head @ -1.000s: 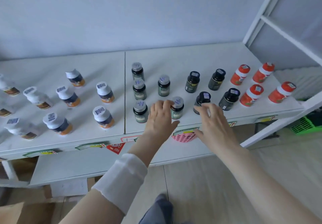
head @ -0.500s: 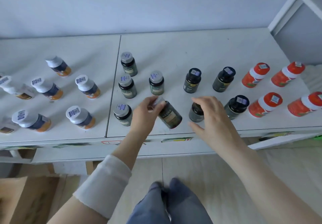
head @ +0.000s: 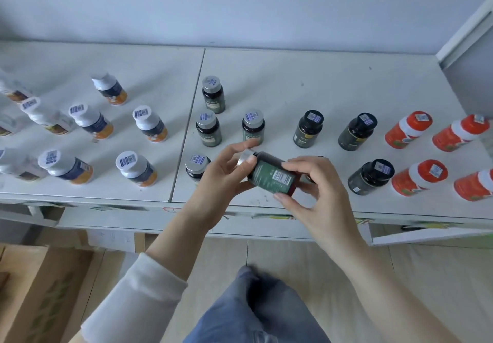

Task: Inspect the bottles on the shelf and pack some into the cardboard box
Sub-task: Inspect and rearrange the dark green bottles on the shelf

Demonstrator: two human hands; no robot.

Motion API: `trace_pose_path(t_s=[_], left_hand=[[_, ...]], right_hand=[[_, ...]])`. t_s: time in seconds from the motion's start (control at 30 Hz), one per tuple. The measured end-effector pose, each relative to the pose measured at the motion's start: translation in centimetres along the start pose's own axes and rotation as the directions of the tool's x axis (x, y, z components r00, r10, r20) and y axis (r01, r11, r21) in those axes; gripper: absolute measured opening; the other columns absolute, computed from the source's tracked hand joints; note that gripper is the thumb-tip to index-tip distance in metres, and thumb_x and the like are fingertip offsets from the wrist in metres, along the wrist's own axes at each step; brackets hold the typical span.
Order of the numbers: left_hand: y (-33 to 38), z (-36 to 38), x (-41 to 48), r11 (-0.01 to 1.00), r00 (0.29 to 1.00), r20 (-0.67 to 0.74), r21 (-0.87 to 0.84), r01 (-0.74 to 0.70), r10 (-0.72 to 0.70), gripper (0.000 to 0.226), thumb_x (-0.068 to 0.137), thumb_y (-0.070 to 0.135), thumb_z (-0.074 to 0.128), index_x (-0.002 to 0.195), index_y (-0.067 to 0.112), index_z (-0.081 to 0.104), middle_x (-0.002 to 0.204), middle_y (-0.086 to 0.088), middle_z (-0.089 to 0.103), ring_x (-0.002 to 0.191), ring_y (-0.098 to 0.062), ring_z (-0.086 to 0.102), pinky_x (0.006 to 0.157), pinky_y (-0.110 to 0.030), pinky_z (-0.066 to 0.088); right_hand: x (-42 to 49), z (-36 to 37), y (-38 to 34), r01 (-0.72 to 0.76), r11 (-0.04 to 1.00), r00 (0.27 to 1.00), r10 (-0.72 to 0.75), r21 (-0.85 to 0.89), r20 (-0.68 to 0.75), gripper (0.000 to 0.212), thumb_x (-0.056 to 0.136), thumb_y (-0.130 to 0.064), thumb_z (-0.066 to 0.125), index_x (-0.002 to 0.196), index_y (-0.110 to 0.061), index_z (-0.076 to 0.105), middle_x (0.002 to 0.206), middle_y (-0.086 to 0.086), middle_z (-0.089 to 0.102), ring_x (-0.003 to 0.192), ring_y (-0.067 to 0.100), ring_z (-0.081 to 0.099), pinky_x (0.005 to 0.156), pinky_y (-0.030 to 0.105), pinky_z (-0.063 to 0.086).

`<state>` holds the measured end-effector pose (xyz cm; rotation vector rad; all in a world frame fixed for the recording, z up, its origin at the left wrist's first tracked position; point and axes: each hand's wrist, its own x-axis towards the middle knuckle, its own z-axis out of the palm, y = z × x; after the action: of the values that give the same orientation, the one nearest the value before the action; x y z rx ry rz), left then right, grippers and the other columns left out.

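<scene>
Bottom-left, on the floor (head: 400,276) below the shelf (head: 293,76), there's brown cardboard (head: 40,289) that I'm guessing is the box. Can't see inside it from here. Up on the shelf, the white-capped bottles (head: 88,122) stand on the left panel, then the grey-capped bottles (head: 208,129) just past the seam.

Here's what's new. A second ago one of those grey-capped ones was standing in the front row, and now it's up off the shelf. The left hand (head: 218,180) has its grip pinched on the silver cap (head: 244,159). The right hand (head: 317,196) was only hovering half a second ago, and now it pinches the bottom end. So the green bottle (head: 272,177) lies on its side between both hands, just above the shelf's front edge, with the label and barcode facing up.

Further right, the black-capped bottles (head: 308,129) and the orange bottles (head: 408,129) just stand there.

My take is this is the inspecting bit, and this bottle isn't packed yet.
</scene>
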<state>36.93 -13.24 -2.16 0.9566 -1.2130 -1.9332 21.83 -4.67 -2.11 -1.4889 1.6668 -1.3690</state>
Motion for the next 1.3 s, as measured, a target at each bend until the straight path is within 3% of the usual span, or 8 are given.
trace_pose_path(t_s=[0.17, 0.27, 0.33, 0.5, 0.67, 0.83, 1.17, 1.3], left_hand=[[0.3, -0.9, -0.7, 0.980, 0.998, 0.046, -0.197, -0.035, 0.045, 0.033, 0.086, 0.018, 0.050, 0.119, 0.021, 0.055, 0.121, -0.001, 0.061, 0.110, -0.016, 0.059, 0.088, -0.031, 0.052], [-0.1, -1.2, -1.0, 0.979, 0.998, 0.062, -0.201, 0.018, -0.005, 0.030, 0.088, 0.030, 0.050, 0.117, 0.022, 0.055, 0.115, 0.001, 0.065, 0.110, -0.016, 0.060, 0.089, -0.033, 0.053], [-0.3, -1.3, -0.9, 0.978, 0.999, 0.021, -0.203, 0.041, -0.038, 0.029, 0.088, 0.031, 0.052, 0.114, 0.018, 0.054, 0.103, 0.000, 0.068, 0.102, -0.019, 0.063, 0.087, -0.034, 0.054], [-0.3, -1.5, -1.0, 0.972, 0.998, 0.044, -0.236, -0.023, 0.034, 0.026, 0.087, 0.016, 0.054, 0.113, 0.016, 0.057, 0.116, -0.004, 0.064, 0.108, -0.019, 0.059, 0.087, -0.034, 0.054], [-0.5, -1.3, -0.9, 0.984, 0.999, 0.035, -0.179, 0.009, -0.002, 0.027, 0.085, 0.024, 0.057, 0.108, 0.010, 0.054, 0.103, -0.008, 0.067, 0.100, -0.023, 0.062, 0.084, -0.033, 0.053], [-0.1, -1.6, -0.6, 0.980, 0.993, 0.095, -0.195, -0.048, 0.068, 0.021, 0.087, 0.013, 0.050, 0.107, 0.011, 0.055, 0.112, -0.009, 0.063, 0.104, -0.022, 0.059, 0.086, -0.034, 0.052], [0.2, -1.2, 0.6, 0.993, 0.994, 0.094, -0.110, -0.038, 0.048, 0.024, 0.081, 0.012, 0.056, 0.104, 0.017, 0.056, 0.095, -0.003, 0.068, 0.090, -0.019, 0.062, 0.084, -0.032, 0.054], [0.0, -0.9, 1.9, 0.922, 0.984, 0.122, 0.350, -0.164, 0.129, 0.028, 0.079, 0.004, 0.064, 0.101, 0.021, 0.058, 0.109, -0.003, 0.063, 0.105, -0.015, 0.058, 0.090, -0.024, 0.048]], right_hand=[[0.0, 0.6, -0.6, -0.240, 0.908, 0.971, 0.231, 0.344, 0.066, 0.041, 0.068, -0.021, 0.075, 0.103, -0.023, 0.053, 0.112, 0.003, 0.059, 0.098, 0.019, 0.063, 0.076, 0.027, 0.056], [-0.1, 0.7, -1.4, -0.056, 0.982, 0.998, 0.058, 0.180, -0.007, 0.046, 0.070, -0.004, 0.076, 0.104, -0.025, 0.053, 0.115, 0.008, 0.055, 0.106, 0.017, 0.058, 0.076, 0.019, 0.054], [-0.4, 1.0, -1.2, 0.103, 0.994, 0.995, -0.103, 0.041, 0.000, 0.051, 0.071, -0.012, 0.074, 0.114, -0.026, 0.051, 0.119, 0.005, 0.047, 0.114, 0.013, 0.051, 0.078, 0.019, 0.054], [-0.8, 1.5, -1.2, -0.138, 0.956, 0.990, 0.128, 0.258, 0.055, 0.046, 0.070, -0.016, 0.077, 0.105, -0.031, 0.052, 0.118, 0.009, 0.054, 0.095, 0.008, 0.062, 0.070, 0.016, 0.052], [-1.0, 1.3, -0.5, 0.077, 0.997, 0.996, -0.076, 0.020, -0.050, 0.047, 0.074, -0.022, 0.067, 0.119, -0.023, 0.051, 0.121, 0.008, 0.046, 0.119, 0.020, 0.048, 0.092, 0.031, 0.050], [-0.9, 1.3, -0.7, -0.217, 0.888, 0.975, 0.217, 0.405, 0.048, 0.053, 0.071, -0.011, 0.077, 0.112, -0.029, 0.048, 0.116, 0.005, 0.053, 0.091, 0.003, 0.063, 0.074, 0.017, 0.051], [-0.8, 1.0, 0.7, -0.147, 0.984, 0.989, 0.147, 0.096, 0.003, 0.059, 0.066, -0.001, 0.079, 0.109, -0.027, 0.048, 0.116, 0.008, 0.058, 0.100, 0.016, 0.061, 0.080, 0.013, 0.049], [0.2, -0.7, 1.6, 0.029, 0.948, 0.999, -0.022, -0.316, 0.028, 0.072, 0.062, -0.009, 0.083, 0.123, -0.004, 0.047, 0.114, 0.008, 0.045, 0.103, 0.021, 0.050, 0.089, 0.031, 0.048]])
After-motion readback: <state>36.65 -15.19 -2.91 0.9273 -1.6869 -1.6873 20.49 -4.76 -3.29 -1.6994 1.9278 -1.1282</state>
